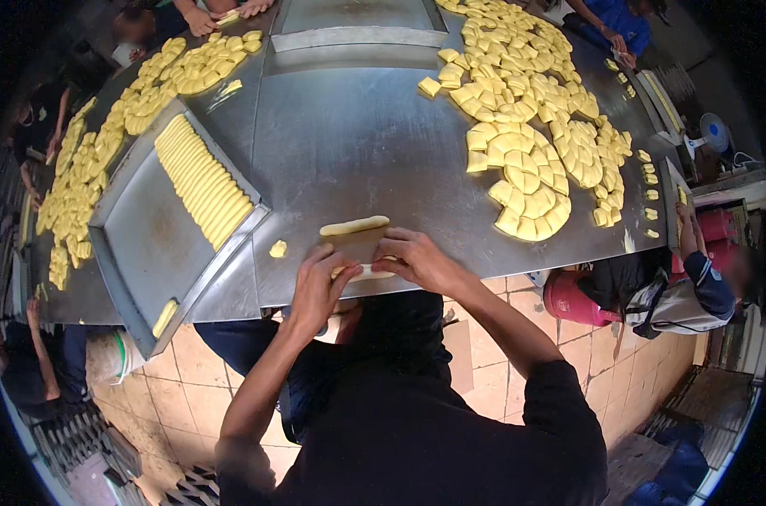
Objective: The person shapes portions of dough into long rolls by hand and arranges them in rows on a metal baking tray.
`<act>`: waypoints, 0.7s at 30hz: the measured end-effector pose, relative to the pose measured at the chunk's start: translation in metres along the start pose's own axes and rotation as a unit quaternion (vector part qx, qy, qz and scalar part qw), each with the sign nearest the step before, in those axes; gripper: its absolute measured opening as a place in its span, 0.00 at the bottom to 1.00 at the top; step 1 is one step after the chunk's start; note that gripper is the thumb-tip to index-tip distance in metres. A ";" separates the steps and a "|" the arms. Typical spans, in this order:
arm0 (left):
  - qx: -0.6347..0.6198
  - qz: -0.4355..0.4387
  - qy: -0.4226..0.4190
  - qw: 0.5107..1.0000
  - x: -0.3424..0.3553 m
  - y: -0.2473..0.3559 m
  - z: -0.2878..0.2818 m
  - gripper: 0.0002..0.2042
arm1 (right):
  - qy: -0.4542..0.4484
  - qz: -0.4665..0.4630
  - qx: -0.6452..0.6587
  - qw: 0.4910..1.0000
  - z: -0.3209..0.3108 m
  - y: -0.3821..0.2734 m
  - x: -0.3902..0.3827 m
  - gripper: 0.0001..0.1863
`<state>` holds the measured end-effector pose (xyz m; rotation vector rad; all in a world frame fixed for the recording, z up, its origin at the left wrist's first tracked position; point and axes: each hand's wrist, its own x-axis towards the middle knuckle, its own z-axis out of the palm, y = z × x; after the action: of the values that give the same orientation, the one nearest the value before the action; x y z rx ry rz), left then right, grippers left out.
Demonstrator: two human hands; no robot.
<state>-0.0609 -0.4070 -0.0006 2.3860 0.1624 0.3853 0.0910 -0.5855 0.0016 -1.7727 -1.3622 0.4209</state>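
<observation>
Basically, steel table (349, 135) is filling the upper frame; tray (134, 211) is sitting at left, presumably for easy reach. Left hand (315, 277) and right hand (417, 257) are pinching opposite ends of a pale dough strip (368, 272), lower centre, probably keeping it straight; its middle is spanning between fingertips. Small dough lump (278, 249) is lying left.

Open counter (341, 143) ahead, dough roll (353, 226) just beyond the fingers (397, 246), tray (138, 232) blocking left, dough pieces (528, 169) blocking right
</observation>
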 end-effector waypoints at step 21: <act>-0.086 -0.060 -0.005 0.994 0.005 -0.014 -0.019 0.17 | 0.046 0.082 -0.088 0.992 -0.016 0.013 -0.021 0.15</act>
<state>-0.0625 -0.3834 0.0043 2.1966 0.2569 0.3169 0.1027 -0.6122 -0.0035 -2.0329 -1.2236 0.3104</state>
